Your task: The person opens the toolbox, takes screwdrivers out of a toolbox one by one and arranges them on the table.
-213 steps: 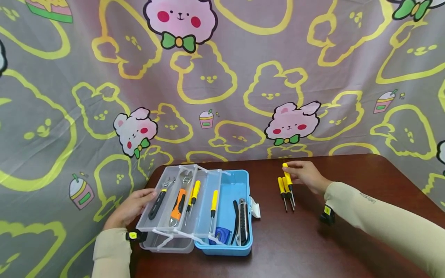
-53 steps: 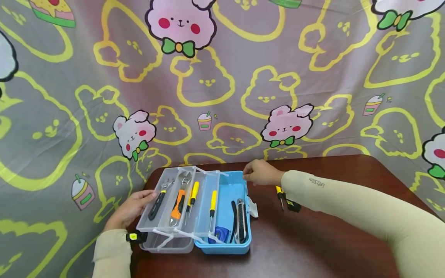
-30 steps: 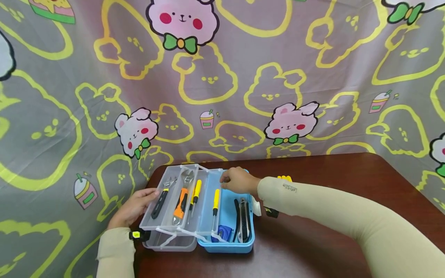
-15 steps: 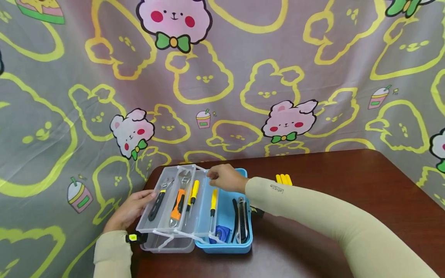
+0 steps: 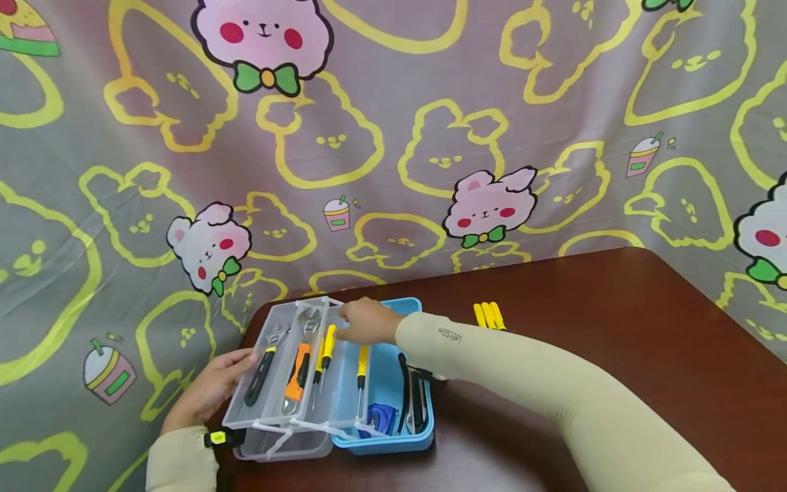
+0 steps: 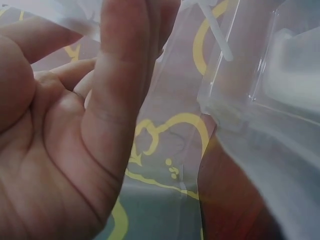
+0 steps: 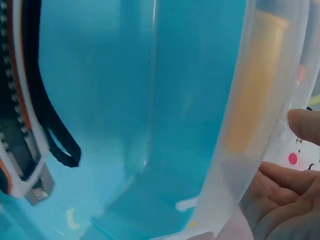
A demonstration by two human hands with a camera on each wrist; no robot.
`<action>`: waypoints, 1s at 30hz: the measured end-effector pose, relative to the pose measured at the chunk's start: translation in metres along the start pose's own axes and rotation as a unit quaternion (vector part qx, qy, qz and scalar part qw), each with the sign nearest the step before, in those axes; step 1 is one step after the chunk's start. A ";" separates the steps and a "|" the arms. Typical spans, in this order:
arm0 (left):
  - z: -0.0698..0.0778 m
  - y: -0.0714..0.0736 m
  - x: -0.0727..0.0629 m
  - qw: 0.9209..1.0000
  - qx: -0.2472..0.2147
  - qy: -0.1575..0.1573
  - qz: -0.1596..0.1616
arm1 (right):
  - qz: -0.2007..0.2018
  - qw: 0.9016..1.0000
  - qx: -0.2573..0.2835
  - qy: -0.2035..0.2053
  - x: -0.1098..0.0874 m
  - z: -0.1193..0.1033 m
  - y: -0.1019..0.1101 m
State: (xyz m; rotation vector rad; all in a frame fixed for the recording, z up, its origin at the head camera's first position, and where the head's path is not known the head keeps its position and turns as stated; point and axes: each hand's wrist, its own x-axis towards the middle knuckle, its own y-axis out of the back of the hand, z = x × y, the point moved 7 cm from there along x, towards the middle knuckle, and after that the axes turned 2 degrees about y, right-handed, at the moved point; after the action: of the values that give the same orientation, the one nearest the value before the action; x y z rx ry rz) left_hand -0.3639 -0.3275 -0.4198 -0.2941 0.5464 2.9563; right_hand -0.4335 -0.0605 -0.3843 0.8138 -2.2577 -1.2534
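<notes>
At the left of a toolbox (image 5: 393, 445), my left hand (image 5: 205, 386) grips the outer edge of a raised clear tray (image 5: 273, 404), thumb on top and fingers beneath. My right hand (image 5: 371, 321) is over the tray's back part, its fingertips close to the yellow handle of a screwdriver (image 5: 330, 336). Thumb and fingers stand apart in the right wrist view, with nothing visible between them. Another screwdriver lies beside that one, and a further screwdriver (image 5: 362, 362) lies in the right compartment. An adjustable wrench (image 5: 261, 376) and an orange-handled adjustable wrench (image 5: 298, 376) occupy the left compartments.
A blue tape measure (image 5: 379, 418) and a utility knife (image 5: 418, 403) lie in the blue base. Three yellow-handled screwdrivers (image 5: 488, 316) sit on the table right of the box, partly covered by the right sleeve. A patterned curtain (image 5: 393, 171) hangs behind.
The right hand earlier held a screwdriver above the table; now those screwdrivers lie together there. It has since moved left across the box to the tray. The left hand keeps its grip.
</notes>
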 end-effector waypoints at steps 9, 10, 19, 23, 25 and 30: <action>-0.007 0.001 -0.004 1.000 -0.021 0.011 0.003 | -0.005 0.997 -0.070 -0.014 0.016 -0.010 -0.016; -0.008 0.001 -0.004 1.000 -0.025 0.015 0.008 | -0.004 0.997 -0.081 -0.011 0.016 -0.011 -0.017; -0.005 -0.004 0.001 1.000 0.003 -0.003 0.013 | -0.005 0.995 -0.091 -0.031 0.020 -0.002 -0.022; -0.001 -0.004 0.001 1.000 0.012 -0.013 0.016 | -0.009 0.996 -0.075 -0.040 0.022 -0.001 -0.022; -0.001 -0.003 0.000 1.000 0.009 -0.012 0.018 | -0.011 0.997 -0.069 -0.044 0.023 -0.003 -0.023; 0.000 -0.001 -0.001 1.000 0.006 -0.018 0.011 | -0.005 0.996 -0.064 -0.056 0.023 -0.008 -0.025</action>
State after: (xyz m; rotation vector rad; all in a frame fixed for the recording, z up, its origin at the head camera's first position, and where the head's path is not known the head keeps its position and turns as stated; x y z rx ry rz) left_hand -0.3633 -0.3268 -0.4198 -0.2334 0.5652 2.9725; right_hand -0.4380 -0.0912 -0.3997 0.7258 -2.2344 -1.4657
